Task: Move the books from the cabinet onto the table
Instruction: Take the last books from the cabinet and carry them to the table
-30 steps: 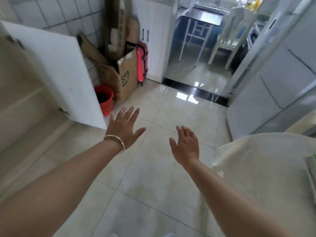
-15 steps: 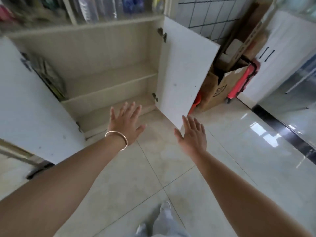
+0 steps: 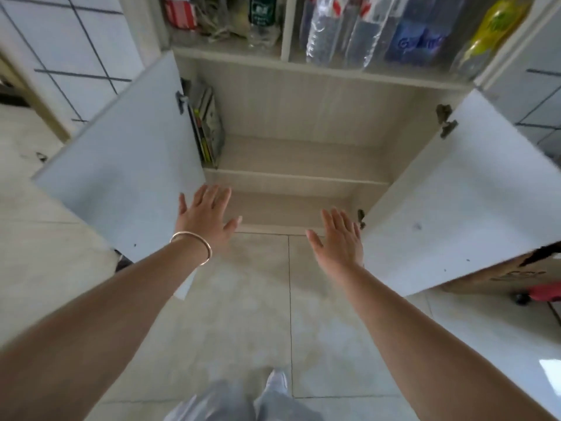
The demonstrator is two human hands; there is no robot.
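Observation:
A low wooden cabinet (image 3: 303,177) stands straight ahead with both white doors swung wide. Several thin books (image 3: 208,126) stand upright against the left wall of its upper shelf, partly hidden by the left door (image 3: 121,177). The lower shelf looks bare. My left hand (image 3: 205,215), with a bangle on the wrist, is stretched out flat in front of the lower shelf, fingers spread, holding nothing. My right hand (image 3: 338,238) is held out the same way beside the right door (image 3: 455,208), palm down. The table is out of view.
An open shelf above the cabinet carries plastic bottles (image 3: 334,25) and packets. A cardboard box (image 3: 516,273) and something red sit on the floor behind the right door. Tiled walls flank the cabinet. My legs and a shoe (image 3: 277,387) show below on the tiled floor.
The view has swung left from the table and doorway until it squarely faces the cabinet. Both hands stayed held out flat and empty and are closer to the cabinet's front.

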